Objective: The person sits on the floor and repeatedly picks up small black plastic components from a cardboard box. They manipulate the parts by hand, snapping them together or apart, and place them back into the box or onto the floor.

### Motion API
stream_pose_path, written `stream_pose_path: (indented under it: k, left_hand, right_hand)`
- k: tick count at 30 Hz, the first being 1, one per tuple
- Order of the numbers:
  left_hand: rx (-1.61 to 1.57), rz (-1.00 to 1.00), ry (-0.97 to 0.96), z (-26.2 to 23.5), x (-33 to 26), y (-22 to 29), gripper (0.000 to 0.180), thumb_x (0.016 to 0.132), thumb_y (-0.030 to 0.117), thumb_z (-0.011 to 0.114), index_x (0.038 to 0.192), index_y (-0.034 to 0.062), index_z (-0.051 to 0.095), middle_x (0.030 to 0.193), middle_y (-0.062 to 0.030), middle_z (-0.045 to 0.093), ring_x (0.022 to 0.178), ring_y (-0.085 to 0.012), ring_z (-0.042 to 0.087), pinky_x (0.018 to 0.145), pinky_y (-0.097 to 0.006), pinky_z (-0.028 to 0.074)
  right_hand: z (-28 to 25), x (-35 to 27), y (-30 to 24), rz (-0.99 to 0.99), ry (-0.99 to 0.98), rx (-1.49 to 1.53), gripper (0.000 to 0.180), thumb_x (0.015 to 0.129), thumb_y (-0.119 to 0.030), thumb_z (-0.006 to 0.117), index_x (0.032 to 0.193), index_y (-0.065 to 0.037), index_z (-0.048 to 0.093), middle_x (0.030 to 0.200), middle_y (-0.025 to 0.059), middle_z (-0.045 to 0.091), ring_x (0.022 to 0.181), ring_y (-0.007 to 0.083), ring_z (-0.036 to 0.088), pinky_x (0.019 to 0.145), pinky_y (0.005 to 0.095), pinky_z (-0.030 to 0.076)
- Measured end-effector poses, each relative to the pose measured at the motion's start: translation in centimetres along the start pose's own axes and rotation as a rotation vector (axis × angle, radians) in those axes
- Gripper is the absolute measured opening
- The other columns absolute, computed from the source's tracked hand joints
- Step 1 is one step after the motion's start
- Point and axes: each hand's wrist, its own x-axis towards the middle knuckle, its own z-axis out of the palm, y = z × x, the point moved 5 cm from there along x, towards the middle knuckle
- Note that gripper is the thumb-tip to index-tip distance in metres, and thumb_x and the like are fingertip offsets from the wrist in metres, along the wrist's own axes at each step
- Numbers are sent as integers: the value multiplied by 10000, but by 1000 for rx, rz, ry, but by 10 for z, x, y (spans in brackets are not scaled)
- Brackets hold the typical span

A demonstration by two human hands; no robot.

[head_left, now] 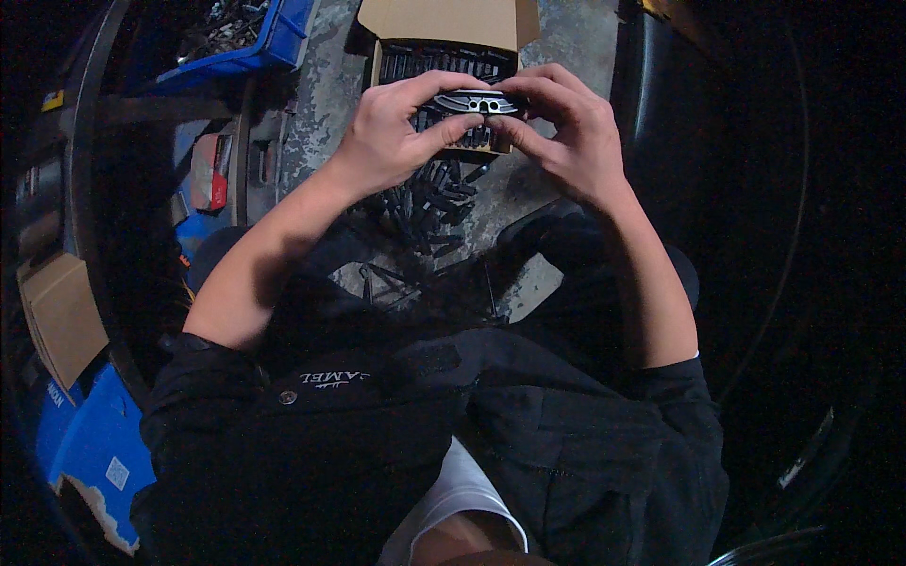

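Part (479,103), pinched by left hand (394,124) and right hand (578,130) over box (439,19), upper centre of the frame, apparently for steadiness.

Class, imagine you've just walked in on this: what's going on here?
A person holds a small dark-and-silver part between the fingers of the left hand and right hand, its two round holes visible. From this view, it is in front of an open cardboard box with dark pieces inside. More dark pieces lie loose on the floor.
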Motion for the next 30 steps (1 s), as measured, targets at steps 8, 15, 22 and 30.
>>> stream_pose_path:
  k: [8, 15, 22, 30]
  left_hand:
    - [-81, -170, -43, 4, -2, -9, 344, 923, 238, 704, 1198, 39, 651, 1079, -108, 717, 985, -170, 679, 869, -306, 529]
    - [-486, -419, -110, 21, -10, -38, 357, 1010, 263, 589, 1258, 7, 604, 1083, -57, 675, 963, -107, 625, 853, -254, 509]
    - [-331, -523, -166, 38, -25, -44, 339, 1001, 285, 574, 1184, 8, 643, 939, -72, 682, 834, -113, 617, 745, -284, 510]
    - [-352, -690, -252, 55, -55, -55, 327, 1007, 275, 552, 1161, 3, 648, 883, -103, 690, 800, -149, 655, 741, -315, 520]
  right_hand:
    - [3, 0, 6, 12, 84, 79, 305, 780, -174, 806, 1046, -59, 710, 970, 106, 670, 810, 246, 672, 736, 332, 547]
    - [7, 4, 13, -68, 32, -21, 318, 776, -150, 797, 1072, -83, 701, 1004, 117, 667, 865, 297, 687, 770, 358, 563]
    - [25, -5, 18, -152, -70, -116, 291, 753, -120, 782, 1028, -82, 695, 979, 109, 655, 939, 312, 630, 811, 395, 545]
    - [49, -21, 20, -137, -292, -189, 375, 715, -34, 777, 1072, -73, 672, 972, 91, 648, 932, 294, 618, 817, 381, 534]
